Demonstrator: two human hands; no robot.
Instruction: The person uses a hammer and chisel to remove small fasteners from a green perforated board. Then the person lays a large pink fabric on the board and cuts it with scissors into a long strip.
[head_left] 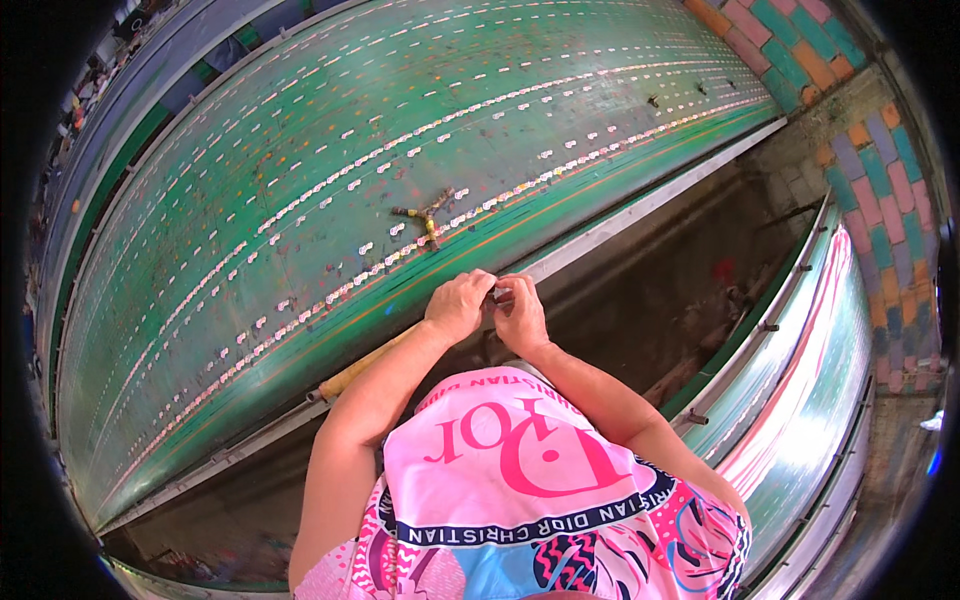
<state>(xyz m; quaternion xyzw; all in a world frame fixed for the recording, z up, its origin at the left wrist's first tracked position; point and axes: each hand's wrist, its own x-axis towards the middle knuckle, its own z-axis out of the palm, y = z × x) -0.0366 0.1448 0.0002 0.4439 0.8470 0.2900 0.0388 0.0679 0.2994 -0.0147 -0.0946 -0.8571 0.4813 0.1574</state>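
My left hand (461, 306) and my right hand (521, 317) meet in front of my chest, just past the near edge of a long green table (250, 200). The fingers of both are bent and pressed together around something small and dark (492, 297), mostly hidden between the fingertips; its kind cannot be told. On the table beyond my hands lies a Y-shaped brown piece with yellow wrapping (430, 222). Rows of small white marks with red and dark specks (400, 257) run along the green surface.
A pale metal rail (640, 215) borders the table's near side. A yellow tube (365, 368) lies along it beside my left forearm. Behind on the right stands another green table (800, 370), with pegs (770, 327) on its edge. Coloured paving bricks (880, 200) cover the floor at right.
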